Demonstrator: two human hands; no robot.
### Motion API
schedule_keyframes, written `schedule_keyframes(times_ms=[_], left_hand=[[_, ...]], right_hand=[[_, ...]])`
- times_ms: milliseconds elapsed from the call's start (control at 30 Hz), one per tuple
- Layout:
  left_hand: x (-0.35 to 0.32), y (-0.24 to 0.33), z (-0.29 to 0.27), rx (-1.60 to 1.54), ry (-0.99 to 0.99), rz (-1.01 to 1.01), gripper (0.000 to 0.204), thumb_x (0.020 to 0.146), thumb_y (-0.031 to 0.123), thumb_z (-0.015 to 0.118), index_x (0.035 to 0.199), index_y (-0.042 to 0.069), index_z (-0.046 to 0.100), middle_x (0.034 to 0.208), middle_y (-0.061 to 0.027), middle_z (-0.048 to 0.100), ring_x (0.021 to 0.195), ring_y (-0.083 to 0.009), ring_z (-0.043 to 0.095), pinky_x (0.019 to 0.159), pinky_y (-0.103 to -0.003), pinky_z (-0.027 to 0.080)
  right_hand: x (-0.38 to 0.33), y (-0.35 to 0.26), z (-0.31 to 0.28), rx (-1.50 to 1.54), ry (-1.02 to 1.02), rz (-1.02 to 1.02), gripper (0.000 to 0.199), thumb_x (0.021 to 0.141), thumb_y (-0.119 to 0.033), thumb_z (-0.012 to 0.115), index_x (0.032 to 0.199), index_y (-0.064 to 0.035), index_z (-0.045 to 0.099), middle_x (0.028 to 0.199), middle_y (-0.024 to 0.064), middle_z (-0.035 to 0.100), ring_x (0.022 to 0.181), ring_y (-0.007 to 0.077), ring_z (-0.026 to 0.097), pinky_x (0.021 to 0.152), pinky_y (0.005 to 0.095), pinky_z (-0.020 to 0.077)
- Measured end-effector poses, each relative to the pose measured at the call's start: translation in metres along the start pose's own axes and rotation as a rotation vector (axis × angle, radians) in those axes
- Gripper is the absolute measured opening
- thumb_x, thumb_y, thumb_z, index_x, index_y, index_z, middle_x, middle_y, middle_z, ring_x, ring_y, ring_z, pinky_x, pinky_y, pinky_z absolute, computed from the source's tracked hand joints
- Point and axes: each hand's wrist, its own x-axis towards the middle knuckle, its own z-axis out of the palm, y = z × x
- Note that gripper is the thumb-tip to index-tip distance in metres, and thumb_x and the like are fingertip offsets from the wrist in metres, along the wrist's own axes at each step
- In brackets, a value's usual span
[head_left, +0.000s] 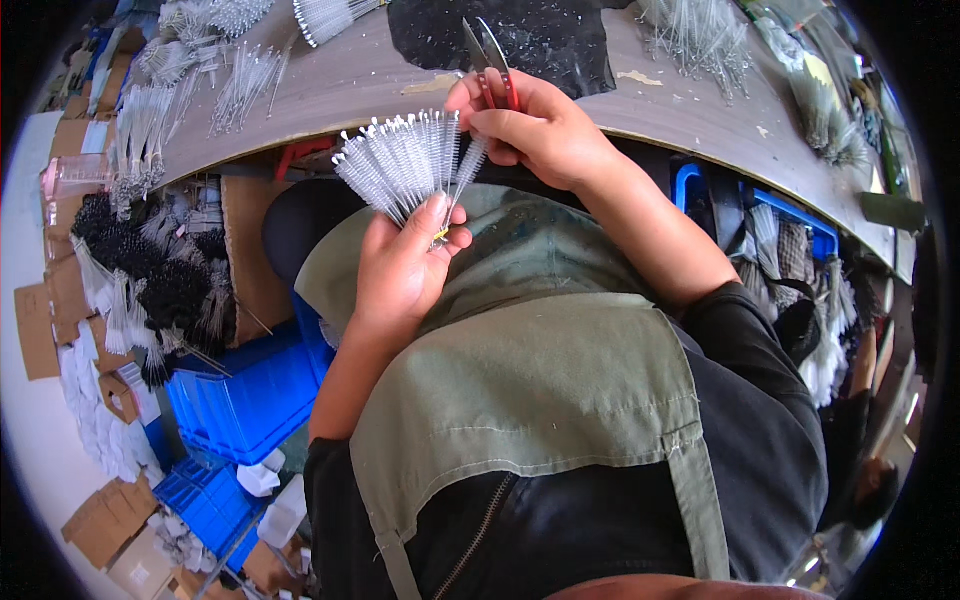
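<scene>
My left hand (408,262) is closed round the wire stems of a fanned bunch of small white bottle brushes (398,160), their bristled ends pointing up and away. In my right hand (540,128) is a pair of red-handled scissors (490,68), its blades pointing away from me and slightly parted. The fingers of that hand are close to the right edge of the fan, by a brush that leans apart from the others. Whether they touch it, I cannot tell. Beyond both hands, a black mat (500,40) lies on the grey table (330,80).
More brush bundles lie at the table's left (250,85) and right (695,40). Beneath its left side are a heap of black brushes (175,290) and a blue crate (245,400). A blue bin (820,235) stands under the right side. Cardboard boxes (110,520) sit lower left.
</scene>
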Motion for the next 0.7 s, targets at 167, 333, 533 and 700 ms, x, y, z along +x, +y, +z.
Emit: schedule_keyframes(times_ms=[167,333,533,700], left_hand=[[0.001,-0.007,-0.001,0.005,-0.006,-0.018,0.016,0.089,0.012,0.059,0.101,0.003,0.054,0.094,-0.0065,0.059,0.084,-0.017,0.057,0.067,-0.033,0.046],[0.0,-0.008,0.003,-0.001,0.006,-0.005,0.019,0.09,0.014,0.059,0.104,0.004,0.052,0.095,-0.0066,0.059,0.084,-0.0186,0.058,0.066,-0.033,0.047],[0.002,-0.001,0.011,0.034,-0.003,-0.005,0.019,0.09,0.015,0.058,0.105,0.005,0.051,0.096,-0.0063,0.059,0.086,-0.0201,0.059,0.066,-0.033,0.047],[0.005,-0.002,0.018,0.129,-0.002,0.005,0.023,0.09,0.015,0.059,0.109,0.005,0.049,0.098,-0.0066,0.058,0.087,-0.0199,0.059,0.067,-0.034,0.048]], right_hand=[[-0.008,-0.005,-0.006,0.084,-0.013,0.091,0.027,0.08,-0.003,0.047,0.104,0.0029,0.055,0.084,0.0036,0.051,0.065,0.007,0.042,0.049,0.019,0.0302],[-0.01,-0.003,-0.015,0.102,-0.072,0.117,0.028,0.071,-0.005,0.047,0.096,0.002,0.057,0.083,0.0056,0.052,0.064,0.0087,0.042,0.049,0.0192,0.0303],[-0.014,-0.013,-0.016,0.143,-0.105,0.075,0.02,0.068,-0.003,0.045,0.086,-0.0012,0.054,0.083,0.0061,0.051,0.063,0.0084,0.041,0.049,0.019,0.0302],[-0.022,-0.016,-0.004,-0.001,0.009,-0.01,0.017,0.081,-0.021,0.059,0.086,-0.0048,0.054,0.082,0.002,0.053,0.066,0.0064,0.043,0.052,0.0195,0.0329]])
